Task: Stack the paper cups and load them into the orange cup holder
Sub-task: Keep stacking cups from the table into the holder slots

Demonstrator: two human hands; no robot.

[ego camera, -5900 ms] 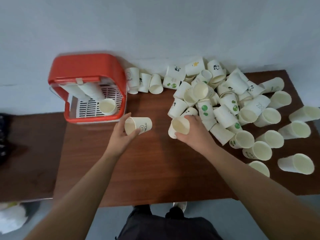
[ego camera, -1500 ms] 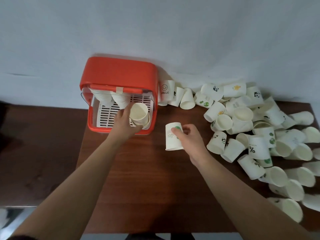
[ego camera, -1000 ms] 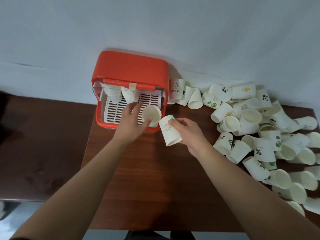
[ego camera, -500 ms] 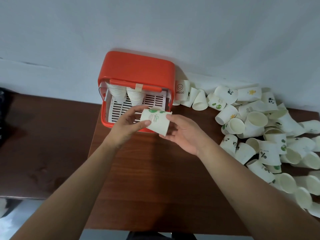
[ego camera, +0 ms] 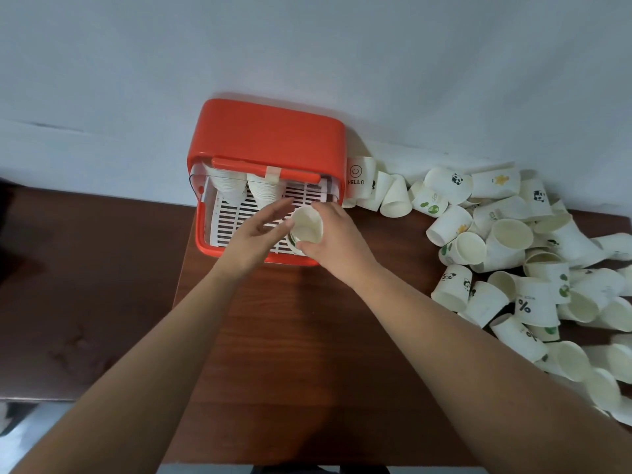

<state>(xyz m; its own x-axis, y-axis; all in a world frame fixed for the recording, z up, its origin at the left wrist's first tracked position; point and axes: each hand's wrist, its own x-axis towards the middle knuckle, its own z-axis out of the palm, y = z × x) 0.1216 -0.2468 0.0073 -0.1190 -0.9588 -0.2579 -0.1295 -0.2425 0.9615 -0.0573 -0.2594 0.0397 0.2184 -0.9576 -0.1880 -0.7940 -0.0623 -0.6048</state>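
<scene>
Pale grey-white wall [ego camera: 307,46] behind; reddish-brown wooden table [ego camera: 290,354] against it; darker brown surface [ego camera: 85,285] at left; grey floor [ego camera: 30,422] below.

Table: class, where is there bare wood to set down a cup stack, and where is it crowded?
Bare: the table from the orange cup holder to its near edge; also the dark surface left of it. Crowded: the loose cups at the right and along the wall.

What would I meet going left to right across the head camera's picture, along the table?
left hand → cup that the right hand grips → HELLO cup → star cup by the wall → percent-sign cup
</scene>
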